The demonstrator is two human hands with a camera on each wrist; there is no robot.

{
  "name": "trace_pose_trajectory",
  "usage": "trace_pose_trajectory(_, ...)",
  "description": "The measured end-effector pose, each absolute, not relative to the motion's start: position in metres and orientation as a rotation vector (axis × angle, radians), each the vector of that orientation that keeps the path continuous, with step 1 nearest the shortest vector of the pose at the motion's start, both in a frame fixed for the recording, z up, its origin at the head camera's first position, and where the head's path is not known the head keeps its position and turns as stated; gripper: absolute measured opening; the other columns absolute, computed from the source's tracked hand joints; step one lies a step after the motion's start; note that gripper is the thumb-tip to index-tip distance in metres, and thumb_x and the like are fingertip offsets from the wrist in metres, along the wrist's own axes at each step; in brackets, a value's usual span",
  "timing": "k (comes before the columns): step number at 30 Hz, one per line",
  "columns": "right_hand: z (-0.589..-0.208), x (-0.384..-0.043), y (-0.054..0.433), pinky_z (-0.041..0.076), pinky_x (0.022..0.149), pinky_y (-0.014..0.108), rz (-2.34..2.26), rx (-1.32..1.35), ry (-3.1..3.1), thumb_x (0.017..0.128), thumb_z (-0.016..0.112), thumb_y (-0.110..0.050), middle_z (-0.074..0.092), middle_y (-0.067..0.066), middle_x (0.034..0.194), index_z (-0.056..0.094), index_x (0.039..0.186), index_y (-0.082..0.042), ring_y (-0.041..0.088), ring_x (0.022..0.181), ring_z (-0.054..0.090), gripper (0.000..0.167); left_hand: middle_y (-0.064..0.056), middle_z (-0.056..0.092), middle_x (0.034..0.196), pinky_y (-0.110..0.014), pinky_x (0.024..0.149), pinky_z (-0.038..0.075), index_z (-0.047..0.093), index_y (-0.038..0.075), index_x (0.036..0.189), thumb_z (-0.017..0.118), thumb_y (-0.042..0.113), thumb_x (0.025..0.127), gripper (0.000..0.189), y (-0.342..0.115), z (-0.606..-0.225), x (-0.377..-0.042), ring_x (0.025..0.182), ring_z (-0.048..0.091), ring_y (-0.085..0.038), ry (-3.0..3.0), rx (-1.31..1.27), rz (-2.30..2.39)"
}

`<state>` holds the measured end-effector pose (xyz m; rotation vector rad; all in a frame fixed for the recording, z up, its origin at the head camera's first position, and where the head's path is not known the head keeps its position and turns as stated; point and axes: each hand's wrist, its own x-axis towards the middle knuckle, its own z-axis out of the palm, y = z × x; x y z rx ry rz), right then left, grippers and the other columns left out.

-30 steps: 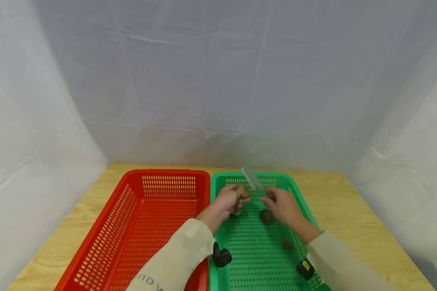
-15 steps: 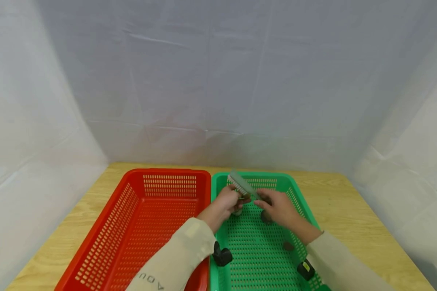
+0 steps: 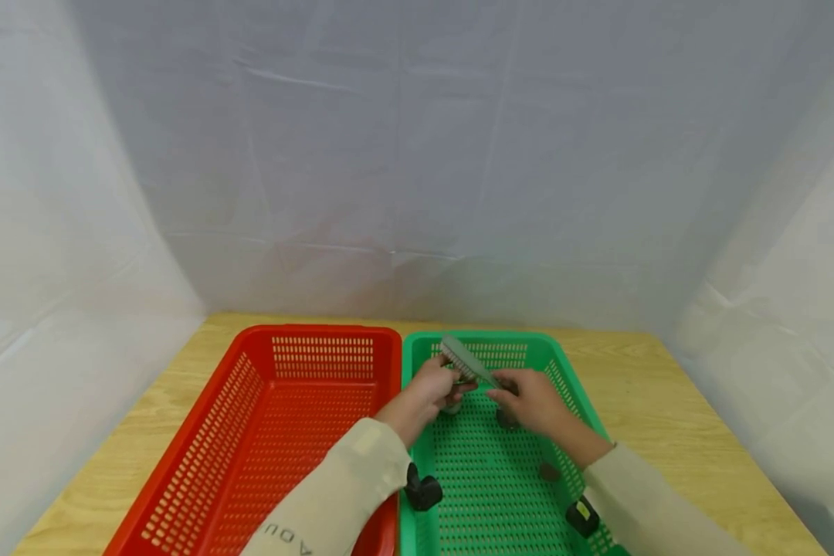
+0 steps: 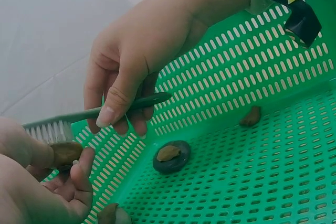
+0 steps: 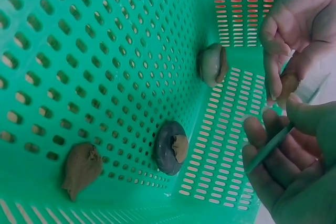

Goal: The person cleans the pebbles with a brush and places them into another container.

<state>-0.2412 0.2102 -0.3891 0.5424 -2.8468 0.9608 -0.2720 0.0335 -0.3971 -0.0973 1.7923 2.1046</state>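
Observation:
My left hand (image 3: 429, 390) pinches a brown, roundish lump (image 4: 67, 154) between thumb and fingers, above the far left part of the green basket (image 3: 411, 432). A grey-green brush (image 3: 469, 360) is in my right hand (image 3: 537, 398), gripped by its handle between thumb and fingers. Its white bristles (image 4: 50, 132) point down at the lump, right at its top in the left wrist view. Under the hands, a dark grey stone (image 5: 167, 148) with a brown patch lies on the basket floor. Near it sits a pale stone (image 5: 211, 65) with brown stuff on one side.
Nearer the right wall of the green basket lies a small brown lump (image 5: 83, 167). A red basket (image 3: 250, 432) stands directly to the left, on a wooden table (image 3: 667, 417). Pale sheeting (image 3: 417, 170) surrounds the table at the back and sides.
The brush has swung left and down from a raised position beside the brown lump onto it, then shifted slightly. My left hand has stayed nearly in place with the lump.

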Motion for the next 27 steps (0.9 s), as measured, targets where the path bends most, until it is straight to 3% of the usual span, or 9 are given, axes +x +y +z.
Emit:
trace_pose_trajectory(3, -0.3884, -0.2425, 0.2105, 0.052, 0.062, 0.032, 0.963, 0.474, -2.859, 0.092, 0.067, -0.012, 0.072, 0.012, 0.093, 0.066, 0.116, 0.005, 0.016, 0.075, 0.065, 0.029, -0.026, 0.054, 0.132, -0.018, 0.054, 0.039, 0.031, 0.003, 0.150, 0.039, 0.006, 0.104, 0.047, 0.0337, -0.3973, -0.2729, 0.102, 0.065, -0.026, 1.801, -0.096, 2.104)
trace_pose_trajectory(8, -0.3875, -0.2446, 0.2111, 0.048, 0.056, 0.029, 0.901, 0.374, -2.852, 0.092, 0.067, -0.012, 0.069, 0.009, 0.084, 0.067, 0.111, 0.006, 0.013, 0.066, 0.059, 0.026, -0.025, 0.057, 0.127, -0.017, 0.053, 0.039, 0.039, 0.002, 0.146, 0.041, 0.007, 0.104, 0.042, 0.0347, -0.3973, -0.2748, 0.079, 0.065, -0.012, 1.786, -0.111, 2.125)
trace_pose_trajectory(13, -0.3883, -0.2439, 0.2117, 0.050, 0.057, 0.031, 0.952, 0.321, -2.811, 0.094, 0.064, -0.012, 0.070, 0.011, 0.087, 0.063, 0.116, 0.008, 0.017, 0.071, 0.064, 0.030, -0.025, 0.057, 0.127, -0.015, 0.052, 0.039, 0.039, 0.002, 0.145, 0.040, 0.006, 0.104, 0.041, 0.0357, -0.3966, -0.2739, 0.067, 0.060, -0.007, 1.760, -0.131, 2.129)
trace_pose_trajectory(21, -0.3894, -0.2436, 0.2109, 0.055, 0.071, 0.042, 0.993, 0.327, -2.748, 0.094, 0.065, -0.014, 0.070, 0.017, 0.100, 0.061, 0.119, 0.003, 0.028, 0.087, 0.068, 0.030, -0.025, 0.056, 0.130, -0.015, 0.052, 0.038, 0.040, 0.001, 0.146, 0.038, 0.009, 0.105, 0.041, 0.0360, -0.3979, -0.2737, 0.070, 0.062, -0.006, 1.743, -0.127, 2.132)
trace_pose_trajectory(27, -0.3904, -0.2434, 0.2089, 0.056, 0.072, 0.042, 1.019, 0.418, -2.756, 0.092, 0.068, -0.013, 0.071, 0.015, 0.099, 0.064, 0.113, -0.002, 0.029, 0.089, 0.069, 0.024, -0.024, 0.059, 0.128, -0.016, 0.052, 0.037, 0.043, 0.000, 0.144, 0.039, 0.010, 0.105, 0.040, 0.0358, -0.3983, -0.2744, 0.071, 0.061, -0.008, 1.747, -0.127, 2.144)
